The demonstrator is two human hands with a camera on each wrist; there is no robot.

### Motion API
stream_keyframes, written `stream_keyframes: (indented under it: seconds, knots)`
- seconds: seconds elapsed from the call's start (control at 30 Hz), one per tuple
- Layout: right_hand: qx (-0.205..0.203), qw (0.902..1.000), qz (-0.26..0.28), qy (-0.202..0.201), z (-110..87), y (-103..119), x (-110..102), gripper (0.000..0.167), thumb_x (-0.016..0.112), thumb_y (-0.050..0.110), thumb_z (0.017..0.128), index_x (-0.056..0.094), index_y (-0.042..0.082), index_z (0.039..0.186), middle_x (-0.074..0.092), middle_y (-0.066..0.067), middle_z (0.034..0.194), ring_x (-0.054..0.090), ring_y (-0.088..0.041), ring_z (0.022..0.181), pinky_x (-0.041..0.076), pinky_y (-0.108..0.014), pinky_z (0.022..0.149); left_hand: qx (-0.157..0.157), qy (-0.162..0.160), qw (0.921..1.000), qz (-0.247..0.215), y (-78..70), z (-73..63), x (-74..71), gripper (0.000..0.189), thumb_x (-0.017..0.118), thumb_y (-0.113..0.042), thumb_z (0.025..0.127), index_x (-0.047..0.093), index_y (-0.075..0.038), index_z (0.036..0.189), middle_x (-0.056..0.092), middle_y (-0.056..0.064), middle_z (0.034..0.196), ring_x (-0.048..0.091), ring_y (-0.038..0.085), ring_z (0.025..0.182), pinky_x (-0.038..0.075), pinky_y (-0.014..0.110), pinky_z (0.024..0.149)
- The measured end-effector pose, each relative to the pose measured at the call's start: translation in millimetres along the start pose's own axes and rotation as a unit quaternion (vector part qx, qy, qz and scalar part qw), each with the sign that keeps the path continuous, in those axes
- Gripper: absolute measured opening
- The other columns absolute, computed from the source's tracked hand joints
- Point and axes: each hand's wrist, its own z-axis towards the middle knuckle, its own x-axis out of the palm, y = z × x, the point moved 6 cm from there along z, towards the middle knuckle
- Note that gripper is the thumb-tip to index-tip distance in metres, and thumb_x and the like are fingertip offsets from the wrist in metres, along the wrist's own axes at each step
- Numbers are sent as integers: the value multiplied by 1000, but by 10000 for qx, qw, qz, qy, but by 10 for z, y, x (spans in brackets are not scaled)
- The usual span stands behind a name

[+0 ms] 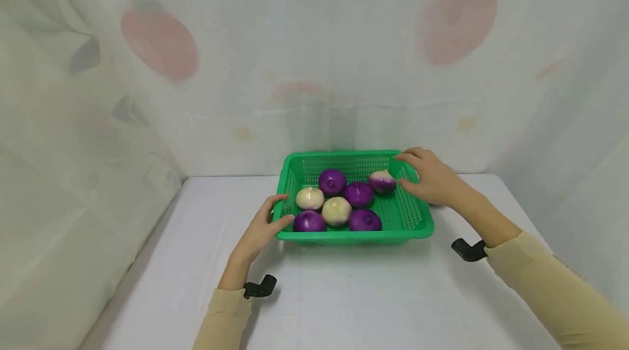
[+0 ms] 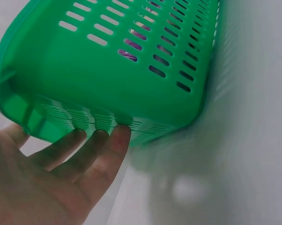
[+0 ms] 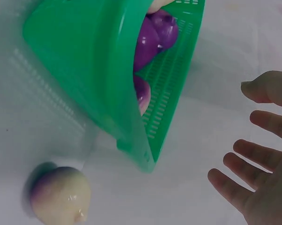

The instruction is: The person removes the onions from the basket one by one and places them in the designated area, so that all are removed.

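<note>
A green slotted plastic basket (image 1: pixel 344 235) holds several glossy turnips, some purple side up like the near right one (image 1: pixel 365 220), some pale side up like the middle one (image 1: pixel 336 212). At the basket's left end is my left hand (image 1: pixel 257 230), thumb over the rim; in the left wrist view its fingertips (image 2: pixel 121 133) touch the slotted outer wall. My right hand (image 1: pixel 432 178) hovers at the right end, near a white-and-purple turnip (image 1: pixel 382 181). Its fingers are spread, with nothing between them, apart from the basket in the right wrist view.
One more turnip (image 3: pixel 61 197) lies on the white-covered table (image 1: pixel 354 295), outside the basket's right end; my right hand mostly hides it in the head view. A pale curtain with fruit prints (image 1: pixel 344 66) hangs behind the table and along both sides.
</note>
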Motion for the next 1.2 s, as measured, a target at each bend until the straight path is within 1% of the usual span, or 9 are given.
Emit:
stream_keyframes:
  seconds: [0.13,0.33,0.4,0.53,0.67,0.8,0.87,1.03,1.2]
  knots:
    - [-107,9999,72,-22,17,105,40,49,71,18,95,57,3,139,49,-23,141,44,-45,131,41,-63,104,40,-2,10000,28,-8,-9,0,61,70,-37,97,41,-27,150,29,6,162,40,39,142,34,65,109]
    - [-287,9993,241,-13,65,260,64,48,72,18,93,59,3,137,51,-21,139,45,-43,130,40,-61,106,-69,53,10000,-25,-232,-98,21,62,67,-27,100,37,-18,154,28,12,163,38,43,142,33,64,109]
    - [-358,9989,290,40,81,293,87,48,73,19,93,60,4,137,51,-20,139,45,-42,130,40,-59,106,-78,75,9999,-53,-290,-122,21,63,68,-27,100,37,-16,154,27,13,163,36,45,143,32,64,110]
    - [-498,9979,393,138,96,365,130,48,75,19,91,61,5,135,52,-18,139,46,-40,129,42,-57,105,-84,82,9999,-45,-315,-135,22,63,68,-29,100,37,-15,154,26,13,164,33,46,145,31,65,111]
    - [-637,9968,393,279,86,434,191,49,76,19,89,63,7,135,53,-17,139,47,-39,129,46,-56,101,-99,98,9999,-70,-317,-139,32,62,68,-28,99,38,-16,153,27,14,163,34,46,144,31,64,111]
    - [-838,9949,295,476,83,487,299,51,78,20,88,62,10,136,52,-17,140,49,-37,128,49,-53,98,-109,101,9999,-72,-278,-112,29,62,68,-27,99,38,-16,153,27,13,163,34,46,145,30,64,112]
    - [-889,9940,277,578,85,506,357,53,79,22,87,62,11,136,51,-18,141,48,-37,129,49,-53,99,-103,103,9999,-56,-212,-77,24,63,68,-27,100,37,-15,154,25,13,164,32,45,145,29,65,112]
    - [-942,9922,239,786,84,535,494,54,80,23,87,62,11,136,50,-17,142,46,-35,131,50,-51,97,-53,61,9999,-69,-34,6,13,64,69,-30,99,37,-19,154,25,10,164,33,43,146,28,65,112]
    - [-1083,9896,261,915,95,569,595,53,82,22,86,63,10,134,50,-17,141,45,-35,131,50,-51,97,44,5,10000,-40,9,17,2,66,71,-38,97,39,-20,152,29,8,162,37,41,144,31,64,111]
